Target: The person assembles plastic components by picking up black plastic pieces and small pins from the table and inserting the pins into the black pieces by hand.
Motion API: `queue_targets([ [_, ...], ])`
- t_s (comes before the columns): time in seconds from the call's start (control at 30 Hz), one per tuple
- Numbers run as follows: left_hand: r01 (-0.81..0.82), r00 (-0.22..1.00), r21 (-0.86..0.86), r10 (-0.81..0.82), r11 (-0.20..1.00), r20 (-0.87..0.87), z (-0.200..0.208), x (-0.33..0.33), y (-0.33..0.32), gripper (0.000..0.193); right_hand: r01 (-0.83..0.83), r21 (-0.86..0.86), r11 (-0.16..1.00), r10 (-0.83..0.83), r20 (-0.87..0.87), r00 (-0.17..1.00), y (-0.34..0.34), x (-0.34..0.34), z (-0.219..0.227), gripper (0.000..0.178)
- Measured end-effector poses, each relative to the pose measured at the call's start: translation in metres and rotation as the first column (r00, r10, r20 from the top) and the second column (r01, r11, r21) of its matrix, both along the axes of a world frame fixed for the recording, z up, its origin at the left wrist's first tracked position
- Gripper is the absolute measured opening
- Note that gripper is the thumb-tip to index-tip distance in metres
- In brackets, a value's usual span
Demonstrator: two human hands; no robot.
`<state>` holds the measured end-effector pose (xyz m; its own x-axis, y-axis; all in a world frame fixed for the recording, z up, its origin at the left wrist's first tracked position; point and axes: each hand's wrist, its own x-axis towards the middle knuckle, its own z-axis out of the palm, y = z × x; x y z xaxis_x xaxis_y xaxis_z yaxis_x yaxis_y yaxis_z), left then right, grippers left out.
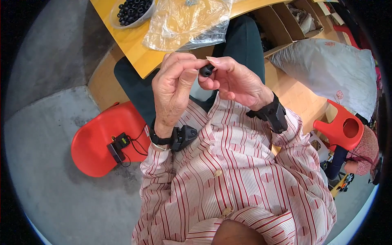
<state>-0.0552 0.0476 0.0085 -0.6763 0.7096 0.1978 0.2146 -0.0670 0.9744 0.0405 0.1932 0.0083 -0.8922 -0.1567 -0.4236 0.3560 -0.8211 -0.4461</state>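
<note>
Two hands meet just below the near edge of the yellow tabletop (130, 45), both pinching one small black ring-shaped part (206, 70) between them. The left hand (173, 87) has its thumb and forefinger curled onto the part from the left; the right hand (232, 79) presses on it from the right with thumb and fingertips, its forefinger laid along the top. Each wrist carries one black strapped device, two in all.

On the tabletop, far from its near edge, stands one clear bowl (132, 12) filled with many more black rings, too many and too small to count. Just right of the bowl lies one crumpled clear plastic bag (183, 24). Left of the tabletop, on the floor, is one red stool (98, 139) with one small black box and its cable on the seat. A second red stool (341, 128) stands to the right of the tabletop, beside one grey sack (326, 69).
</note>
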Motion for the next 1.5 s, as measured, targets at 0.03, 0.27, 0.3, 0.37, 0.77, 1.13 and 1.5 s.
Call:
queue_targets([
  [0.03, 0.005, 1.000, -0.003, -0.005, 1.000, 0.004, -0.001, 0.000, 0.000, 0.019, 0.001, -0.028, 1.000, -0.001, -0.001, 1.000, 0.000, 0.000, -0.001, 0.033],
  [0.27, 0.043, 0.999, -0.015, -0.042, 0.999, 0.007, -0.003, -0.002, -0.001, 0.025, -0.001, -0.113, 0.994, -0.001, -0.018, 1.000, 0.001, 0.002, -0.006, 0.030],
  [0.3, 0.049, 0.999, -0.022, -0.049, 0.999, 0.014, -0.004, -0.002, -0.001, 0.025, -0.002, -0.115, 0.993, -0.001, -0.019, 1.000, 0.001, 0.002, -0.005, 0.030],
  [0.37, 0.055, 0.998, -0.031, -0.054, 0.998, 0.022, -0.003, -0.002, -0.001, 0.025, 0.019, -0.121, 0.993, -0.014, 0.037, 0.999, -0.001, 0.003, -0.002, 0.029],
  [0.77, 0.062, 0.970, -0.081, -0.079, 0.995, -0.229, 0.004, -0.002, -0.005, 0.029, -0.015, 0.373, 0.928, 0.076, -0.149, 0.986, -0.002, 0.008, 0.007, 0.023],
  [1.13, 0.040, 0.824, 0.076, 0.010, 0.996, -0.567, 0.009, 0.000, -0.004, 0.035, 0.032, 0.536, 0.844, 0.133, -0.266, 0.955, 0.002, 0.015, 0.009, 0.032],
  [1.5, 0.000, 0.766, 0.047, 0.030, 0.999, -0.642, 0.012, 0.000, -0.007, 0.027, 0.505, 0.712, 0.488, -0.002, -0.578, 0.816, -0.004, 0.021, 0.002, 0.026],
])
